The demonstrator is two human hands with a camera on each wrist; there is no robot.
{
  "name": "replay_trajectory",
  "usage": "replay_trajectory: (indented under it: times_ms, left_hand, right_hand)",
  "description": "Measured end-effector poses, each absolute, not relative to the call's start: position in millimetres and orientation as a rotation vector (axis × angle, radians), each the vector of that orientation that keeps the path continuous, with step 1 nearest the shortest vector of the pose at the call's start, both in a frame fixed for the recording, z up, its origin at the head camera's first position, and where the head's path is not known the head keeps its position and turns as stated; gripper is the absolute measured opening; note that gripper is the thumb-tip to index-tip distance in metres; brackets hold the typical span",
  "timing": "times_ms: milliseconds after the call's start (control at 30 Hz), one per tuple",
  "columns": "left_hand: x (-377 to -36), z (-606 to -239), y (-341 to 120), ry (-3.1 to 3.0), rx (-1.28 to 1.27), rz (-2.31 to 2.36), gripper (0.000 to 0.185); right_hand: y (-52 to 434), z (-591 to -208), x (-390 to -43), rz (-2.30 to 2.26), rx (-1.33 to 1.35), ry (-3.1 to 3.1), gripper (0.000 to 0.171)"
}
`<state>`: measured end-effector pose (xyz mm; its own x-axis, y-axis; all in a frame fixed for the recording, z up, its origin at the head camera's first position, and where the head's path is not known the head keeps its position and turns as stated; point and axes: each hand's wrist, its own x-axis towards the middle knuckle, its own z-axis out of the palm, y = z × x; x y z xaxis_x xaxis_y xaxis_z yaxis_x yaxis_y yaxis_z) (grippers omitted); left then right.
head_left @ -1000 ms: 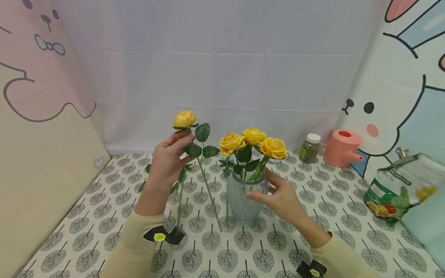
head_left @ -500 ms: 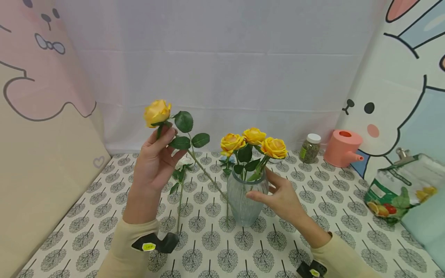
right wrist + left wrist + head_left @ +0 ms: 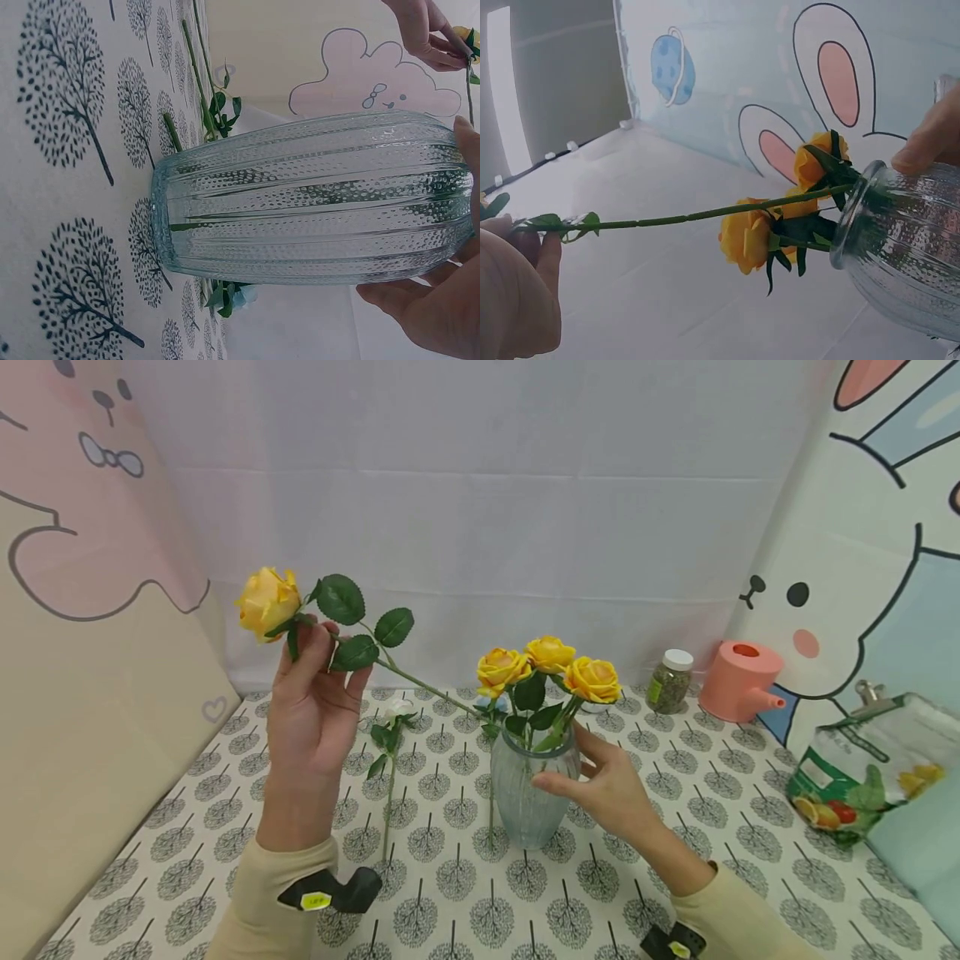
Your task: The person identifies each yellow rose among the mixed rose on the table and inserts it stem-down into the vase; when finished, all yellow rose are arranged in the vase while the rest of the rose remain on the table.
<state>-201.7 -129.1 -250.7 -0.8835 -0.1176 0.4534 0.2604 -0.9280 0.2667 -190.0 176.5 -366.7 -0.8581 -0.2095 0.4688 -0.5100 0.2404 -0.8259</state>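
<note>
Head view shows the left hand (image 3: 311, 710) has lifted the yellow artificial rose (image 3: 268, 600) higher and leftward, pinching its stem, whose tip now reaches the ribbed glass vase (image 3: 531, 793); the right hand (image 3: 611, 785) keeps gripping the vase, so insertion looks near.

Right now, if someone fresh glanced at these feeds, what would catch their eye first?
Most likely the yellow rose raised high at the left, its stem pinched by the left hand and slanting down toward the mouth of the glass vase. Next, the three yellow roses already standing in that vase at the table's middle, with the right hand curled round its side. Behind, at the right, a pink watering can stands out.
</note>
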Motion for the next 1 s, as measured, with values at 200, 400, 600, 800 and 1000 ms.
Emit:
replay_trajectory:
  times_ms: [200, 400, 600, 800, 1000]
  left_hand:
    - [-197, -255, -113, -0.57, -0.648, -2.678, 0.017]
    - [-190, -261, -97, -0.698, -0.732, -2.557, 0.018]
    - [-179, -265, -85, -0.783, -0.756, -2.395, 0.027]
    - [-167, -268, -75, -0.826, -0.725, -2.258, 0.032]
    - [-161, -271, -65, -0.829, -0.748, -2.061, 0.038]
  right_hand:
    - [176, -366, -189, 1.645, 0.675, -2.26, 0.084]
    - [177, -366, -190, 1.65, 0.679, -2.256, 0.084]
    - [177, -367, -190, 1.655, 0.68, -2.256, 0.084]
    - [177, -367, -190, 1.657, 0.68, -2.258, 0.083]
    - [178, -367, -190, 1.67, 0.69, -2.247, 0.083]
